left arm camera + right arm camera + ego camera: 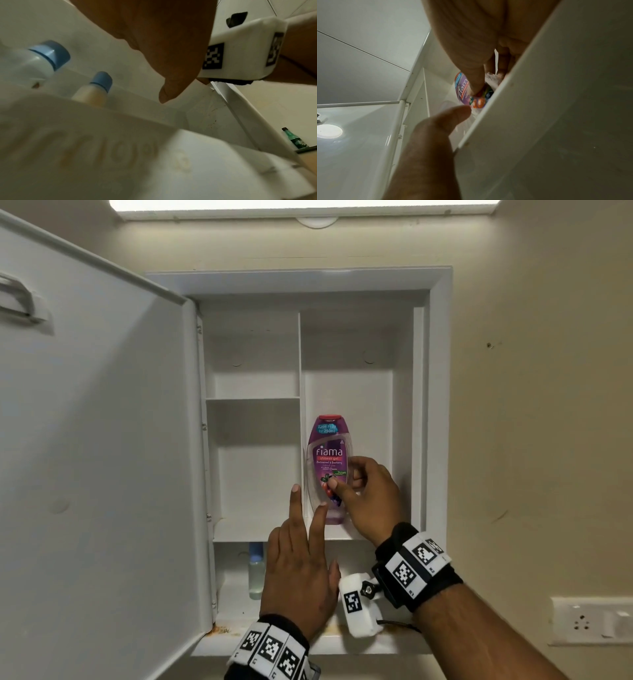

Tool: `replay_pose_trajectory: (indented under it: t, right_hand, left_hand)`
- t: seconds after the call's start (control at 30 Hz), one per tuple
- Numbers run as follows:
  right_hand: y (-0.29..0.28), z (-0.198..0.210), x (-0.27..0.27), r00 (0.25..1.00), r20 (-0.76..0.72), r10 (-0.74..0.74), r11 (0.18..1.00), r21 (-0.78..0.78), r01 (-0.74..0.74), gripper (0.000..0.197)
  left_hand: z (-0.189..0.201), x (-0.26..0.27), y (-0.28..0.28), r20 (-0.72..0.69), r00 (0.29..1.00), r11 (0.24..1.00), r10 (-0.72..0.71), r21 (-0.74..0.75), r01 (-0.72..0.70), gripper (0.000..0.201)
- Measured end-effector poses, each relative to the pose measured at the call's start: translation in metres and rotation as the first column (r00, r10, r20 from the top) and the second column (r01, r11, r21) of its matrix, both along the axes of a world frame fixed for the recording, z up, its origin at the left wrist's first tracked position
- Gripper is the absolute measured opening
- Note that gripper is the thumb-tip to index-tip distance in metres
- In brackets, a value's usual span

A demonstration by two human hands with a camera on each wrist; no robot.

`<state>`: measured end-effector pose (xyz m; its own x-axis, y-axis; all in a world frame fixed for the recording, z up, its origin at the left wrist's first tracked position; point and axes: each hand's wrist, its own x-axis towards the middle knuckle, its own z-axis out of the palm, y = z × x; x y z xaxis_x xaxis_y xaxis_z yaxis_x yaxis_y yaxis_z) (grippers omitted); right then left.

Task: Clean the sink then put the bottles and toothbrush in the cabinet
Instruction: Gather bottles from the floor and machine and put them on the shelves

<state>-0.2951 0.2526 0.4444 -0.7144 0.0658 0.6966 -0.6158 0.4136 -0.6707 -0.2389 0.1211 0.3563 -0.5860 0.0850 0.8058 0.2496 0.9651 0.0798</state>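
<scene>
Open cabinet [438, 405] — bottle [329, 460] upright in right compartment, pinched by right hand [370, 494]; left hand [298, 570] spread, fingertips apparently touching its base.

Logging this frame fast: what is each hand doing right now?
Left hand: open, fingers straight, one fingertip touching the shower gel bottle.
Right hand: gripping that bottle.

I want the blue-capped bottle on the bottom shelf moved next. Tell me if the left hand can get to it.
Probably yes. The left hand is open, holds nothing, and sits just right of the blue-capped bottle; the cabinet door stands wide open.
</scene>
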Motion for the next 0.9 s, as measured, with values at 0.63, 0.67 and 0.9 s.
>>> replay_pose_trajectory:
  t: [0.63,0.67,0.9]
  right_hand:
    - [0.023,-0.054,0.057,0.957,-0.278,0.081,0.995,-0.027,-0.092,0.048]
    - [0.024,-0.059,0.063,0.948,-0.31,0.077,0.996,-0.019,-0.087,0.041]
    - [0.011,-0.122,0.093,0.899,-0.323,0.294,0.948,-0.02,-0.317,0.014]
  left_hand:
    - [-0.027,0.037,-0.012,0.055,0.996,0.998,-0.065,-0.009,0.066,0.09]
    - [-0.033,0.046,-0.012,0.053,0.995,0.996,-0.09,0.015,0.09,0.088]
    - [-0.116,0.12,-0.028,0.163,0.984,0.985,-0.074,0.166,0.046,0.071]
